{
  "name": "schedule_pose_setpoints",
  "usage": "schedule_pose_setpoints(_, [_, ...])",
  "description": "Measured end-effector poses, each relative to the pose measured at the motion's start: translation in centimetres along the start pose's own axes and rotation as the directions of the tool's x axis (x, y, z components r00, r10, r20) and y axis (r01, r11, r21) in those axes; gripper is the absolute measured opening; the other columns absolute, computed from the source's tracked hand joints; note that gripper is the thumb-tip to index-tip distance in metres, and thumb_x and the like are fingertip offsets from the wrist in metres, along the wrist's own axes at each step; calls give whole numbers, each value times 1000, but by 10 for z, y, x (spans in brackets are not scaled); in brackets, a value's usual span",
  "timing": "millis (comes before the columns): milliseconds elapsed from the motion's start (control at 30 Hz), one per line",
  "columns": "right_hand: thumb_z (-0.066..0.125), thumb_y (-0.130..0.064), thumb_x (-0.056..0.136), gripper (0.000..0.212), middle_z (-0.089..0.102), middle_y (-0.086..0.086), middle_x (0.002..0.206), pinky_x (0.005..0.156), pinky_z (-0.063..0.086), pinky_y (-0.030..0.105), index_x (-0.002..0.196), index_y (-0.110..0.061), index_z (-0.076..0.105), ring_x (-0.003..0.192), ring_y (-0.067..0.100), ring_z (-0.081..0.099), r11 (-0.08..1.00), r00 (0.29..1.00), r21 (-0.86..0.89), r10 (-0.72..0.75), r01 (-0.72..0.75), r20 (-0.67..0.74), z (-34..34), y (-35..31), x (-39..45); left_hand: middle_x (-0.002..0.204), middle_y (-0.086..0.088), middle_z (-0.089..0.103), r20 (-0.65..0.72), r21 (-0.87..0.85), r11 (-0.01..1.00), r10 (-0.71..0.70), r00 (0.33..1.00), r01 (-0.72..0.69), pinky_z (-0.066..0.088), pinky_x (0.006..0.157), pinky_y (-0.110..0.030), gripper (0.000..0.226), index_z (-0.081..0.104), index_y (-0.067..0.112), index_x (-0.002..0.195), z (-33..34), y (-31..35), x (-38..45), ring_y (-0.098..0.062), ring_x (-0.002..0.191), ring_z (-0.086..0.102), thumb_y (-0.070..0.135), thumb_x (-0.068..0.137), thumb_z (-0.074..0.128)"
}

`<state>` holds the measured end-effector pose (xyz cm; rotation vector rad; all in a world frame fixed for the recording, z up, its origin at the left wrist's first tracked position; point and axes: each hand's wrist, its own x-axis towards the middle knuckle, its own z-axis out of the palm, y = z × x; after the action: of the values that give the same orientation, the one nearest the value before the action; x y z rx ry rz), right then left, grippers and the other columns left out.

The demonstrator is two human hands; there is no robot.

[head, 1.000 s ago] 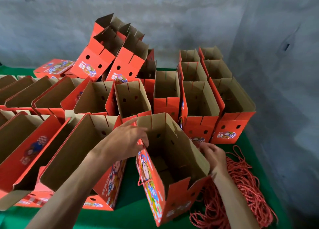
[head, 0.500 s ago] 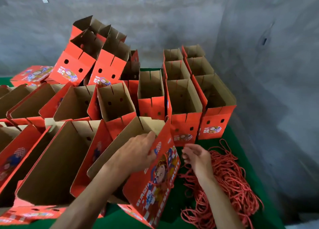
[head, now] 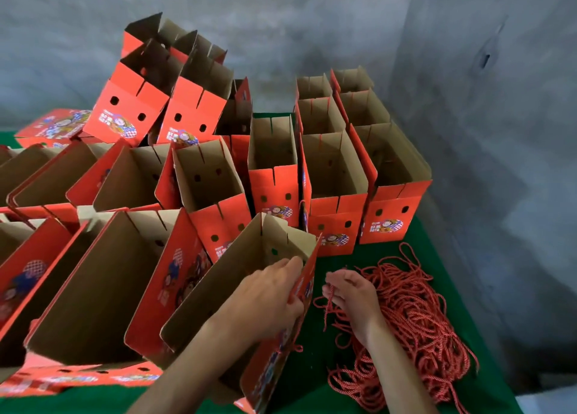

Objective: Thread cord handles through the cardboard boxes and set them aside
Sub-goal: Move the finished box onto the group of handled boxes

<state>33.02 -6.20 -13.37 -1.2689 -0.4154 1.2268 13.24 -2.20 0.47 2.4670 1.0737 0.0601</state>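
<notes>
An open red cardboard box (head: 231, 276) with a brown inside leans to the left in front of me. My left hand (head: 268, 295) grips its right wall near the top edge, fingers inside and thumb on the printed outer face. My right hand (head: 349, 295), just right of that wall, pinches a red cord (head: 327, 307) whose end hangs down from the fingers. Under and beyond that hand lies a heap of red cords (head: 415, 320) on the green table (head: 312, 391).
Several open red boxes stand in rows behind, such as the one (head: 331, 191) just beyond my hands, and more lean at the left (head: 103, 282). Two boxes (head: 162, 92) are stacked tilted at the back. Grey walls close the back and right side.
The box has tipped further left under my left hand, its printed side now nearly edge-on. My right hand has lifted a cord end from the heap and moved toward the box wall.
</notes>
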Motion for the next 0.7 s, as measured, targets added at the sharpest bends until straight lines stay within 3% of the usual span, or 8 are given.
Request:
schedule_pose_setpoints(133, [72,-12,94,20,75,18,91,84,60,39,113,-6,69,81,28,71,1000,1000,-4,-5,5,-16,4,3,3,117,6,65,34,-65,997,-44,998,46,61,83,-38,37,31,32,129,5,4,-1,-17,97,68,35,100,53])
schedule_pose_setpoints(233, [68,-9,97,13,74,16,95,85,60,41,109,-8,73,77,25,68,1000,997,-2,-26,26,-72,7,3,5,119,3,67,59,-77,997,-24,998,28,61,88,-42,43,32,32,141,-1,3,-1,-20,101,69,31,103,50])
schedule_pose_setpoints(367, [63,-8,100,14,69,9,87,71,52,34,108,-8,75,68,18,58,997,986,-35,-74,70,-146,1,-1,9,109,0,71,20,59,998,35,999,-36,58,80,-45,48,36,38,141,3,2,-7,-26,90,67,19,99,50])
schedule_pose_setpoints(467, [64,-11,100,13,75,6,92,69,56,33,106,-12,75,78,19,69,994,978,-77,-86,72,-189,-7,-6,13,106,2,73,13,101,993,53,999,-54,57,79,-42,52,44,40,135,9,-1,-14,-25,90,68,9,93,50])
schedule_pose_setpoints(533, [64,-11,99,12,77,3,93,63,57,31,99,-17,74,81,19,72,994,963,-89,-85,64,-257,-10,-10,16,107,5,74,-8,75,996,50,999,-49,56,80,-39,45,53,39,129,8,-6,-15,-21,92,69,12,93,53])
schedule_pose_setpoints(633, [62,-7,99,13,77,-6,72,48,53,21,99,-14,73,59,6,71,989,951,-123,-120,88,-285,-11,-11,20,112,11,73,-29,83,995,57,998,-55,55,83,-39,31,60,38,126,5,-15,-15,-15,98,67,26,97,62])
schedule_pose_setpoints(700, [63,-8,99,11,77,-4,74,53,57,24,102,-11,74,62,8,72,984,954,-155,-124,84,-272,-11,-10,20,112,13,74,-42,47,996,83,996,-81,55,83,-37,26,64,37,123,3,-19,-15,-11,98,67,33,97,64])
